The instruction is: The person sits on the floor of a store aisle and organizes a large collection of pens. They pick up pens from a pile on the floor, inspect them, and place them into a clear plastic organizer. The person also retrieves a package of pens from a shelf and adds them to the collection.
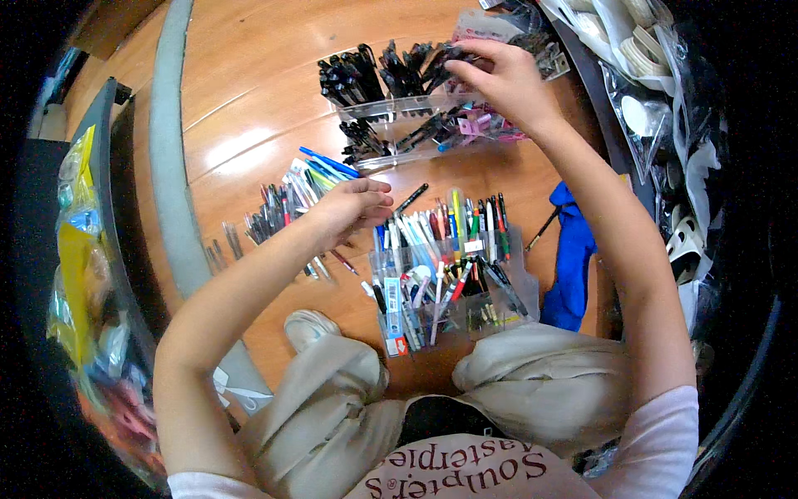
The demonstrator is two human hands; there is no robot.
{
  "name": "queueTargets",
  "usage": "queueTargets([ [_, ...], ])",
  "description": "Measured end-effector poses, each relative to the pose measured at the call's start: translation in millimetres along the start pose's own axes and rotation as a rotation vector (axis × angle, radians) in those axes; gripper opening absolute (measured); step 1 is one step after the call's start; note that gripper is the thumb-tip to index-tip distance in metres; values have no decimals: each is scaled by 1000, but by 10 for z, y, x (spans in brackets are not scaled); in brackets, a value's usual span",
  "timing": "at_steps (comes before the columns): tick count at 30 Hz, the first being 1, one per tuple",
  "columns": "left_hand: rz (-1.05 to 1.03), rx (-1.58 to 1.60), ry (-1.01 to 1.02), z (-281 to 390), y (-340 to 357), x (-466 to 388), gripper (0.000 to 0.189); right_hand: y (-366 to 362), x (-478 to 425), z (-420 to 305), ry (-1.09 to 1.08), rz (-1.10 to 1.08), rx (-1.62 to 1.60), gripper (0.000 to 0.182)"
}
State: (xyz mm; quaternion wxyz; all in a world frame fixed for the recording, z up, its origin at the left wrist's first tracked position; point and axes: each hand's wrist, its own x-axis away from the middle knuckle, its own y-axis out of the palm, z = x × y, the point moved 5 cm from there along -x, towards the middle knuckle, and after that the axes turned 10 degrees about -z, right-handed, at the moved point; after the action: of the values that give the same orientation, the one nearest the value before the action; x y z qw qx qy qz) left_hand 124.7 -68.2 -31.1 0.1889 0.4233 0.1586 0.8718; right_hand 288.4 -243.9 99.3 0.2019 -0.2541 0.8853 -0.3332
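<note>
My right hand (508, 78) reaches to the right end of a clear plastic organizer (368, 111), its fingertips at the black pens (439, 62); whether it grips one is unclear. Black pens (352, 75) fill the organizer's back row, with more black and pink items in front. My left hand (358, 209) hovers palm inward, fingers apart, with nothing seen in it. Just right of its fingertips a black pen (413, 197) lies on the wooden floor. Nearer my legs, a second clear organizer (530, 293) holds mixed pens and markers (461, 224).
Loose pens (271, 212) lie on the floor at left, with blue pens (330, 163) beside them. A blue cloth-like item (570, 268) and a thin dark stick (542, 229) are at right. Bagged goods line both sides. My shoe (310, 327) is left of the near organizer.
</note>
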Motion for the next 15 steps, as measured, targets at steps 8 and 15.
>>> queueTargets([
  [8, 46, -70, -51, -107, -141, 37, 18, 187, 6, 122, 17, -4, 168, 34],
  [15, 90, -149, -92, -331, -354, 11, 17, 92, 276, -103, -191, -37, 119, 27],
])
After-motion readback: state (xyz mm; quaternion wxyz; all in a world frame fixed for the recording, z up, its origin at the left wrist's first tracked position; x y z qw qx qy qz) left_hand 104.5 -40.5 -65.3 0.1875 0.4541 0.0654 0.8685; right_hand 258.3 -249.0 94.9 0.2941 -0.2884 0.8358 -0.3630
